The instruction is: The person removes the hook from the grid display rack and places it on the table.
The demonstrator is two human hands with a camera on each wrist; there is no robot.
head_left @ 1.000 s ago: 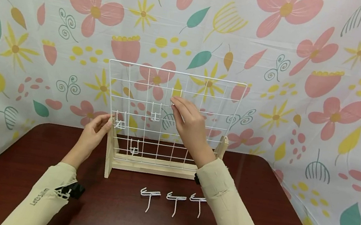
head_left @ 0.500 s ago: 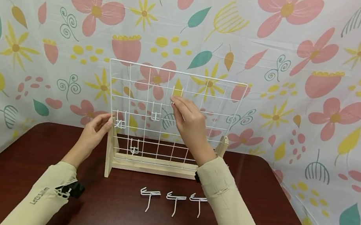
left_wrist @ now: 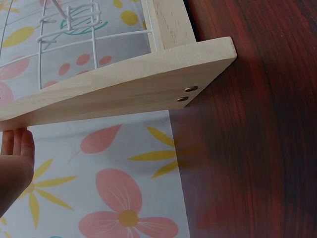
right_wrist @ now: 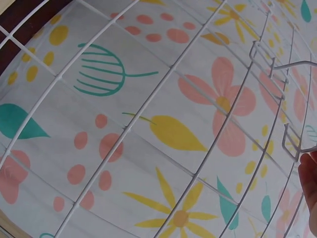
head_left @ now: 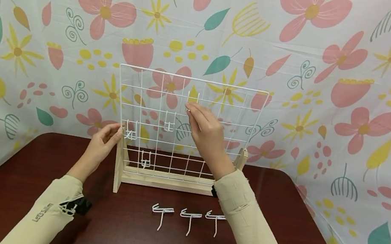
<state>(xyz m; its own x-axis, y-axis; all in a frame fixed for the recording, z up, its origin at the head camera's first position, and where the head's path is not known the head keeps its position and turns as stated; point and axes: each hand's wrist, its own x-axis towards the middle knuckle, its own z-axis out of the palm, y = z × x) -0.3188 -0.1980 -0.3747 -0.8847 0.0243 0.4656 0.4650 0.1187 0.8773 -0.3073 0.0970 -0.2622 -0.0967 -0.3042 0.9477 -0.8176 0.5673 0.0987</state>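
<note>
The left hand [head_left: 101, 146] rests its fingertips against the left edge of the wire grid [head_left: 215, 142] where it meets the wooden stand [head_left: 166, 181], apparently steadying it; fingers lightly bent, gripping nothing. Three hooks [head_left: 130, 132] already hang on the grid. The right hand [head_left: 209, 135] pinches what seems to be another hook [head_left: 192, 98] against an upper wire. Three spare hooks [head_left: 190, 217] lie on the counter [head_left: 122, 235].

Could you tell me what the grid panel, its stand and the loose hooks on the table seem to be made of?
Grid panel: thin metal wire, apparently with a glossy white coating; the crossing rods look welded.
Stand: pale unfinished-looking wood, with visible grain and two metal screw heads at one end.
Loose hooks: bent white-coated wire, matching the grid.
Table: dark reddish wood-grain surface, possibly veneer or laminate.
</note>
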